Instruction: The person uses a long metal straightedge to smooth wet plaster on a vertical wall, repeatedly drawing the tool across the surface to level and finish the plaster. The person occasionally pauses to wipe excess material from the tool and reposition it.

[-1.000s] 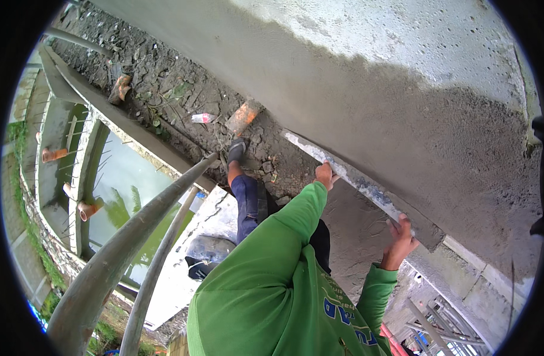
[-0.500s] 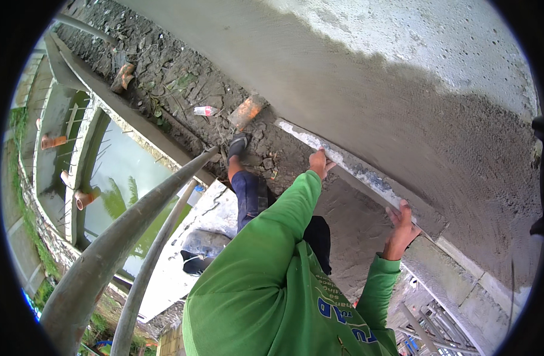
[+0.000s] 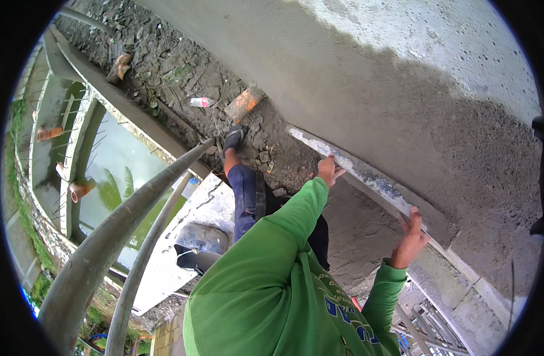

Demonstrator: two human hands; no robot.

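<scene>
A long straightedge point(image 3: 375, 183), crusted with pale mortar along its face, lies slantwise against the wet grey plaster of the wall point(image 3: 367, 95). My left hand point(image 3: 329, 171) grips its lower edge nearer the far left end, fingers curled over it. Towards the near right end my right hand point(image 3: 410, 240) holds the same bar, with fingers on its face and the thumb side beneath. Both arms wear green sleeves. The undersides of the hands are hidden.
Two grey metal poles point(image 3: 138, 216) rise at left beside a pool of water point(image 3: 120, 160). A dark cut-open container point(image 3: 200, 246) stands on a white slab. Orange pipe pieces point(image 3: 244, 105) and a plastic bottle point(image 3: 201, 102) lie on rubble near my foot point(image 3: 234, 137).
The straightedge and both hands appear slightly farther right and lower. My right-hand fingers have shifted a little on the bar. The view has also tilted slightly.
</scene>
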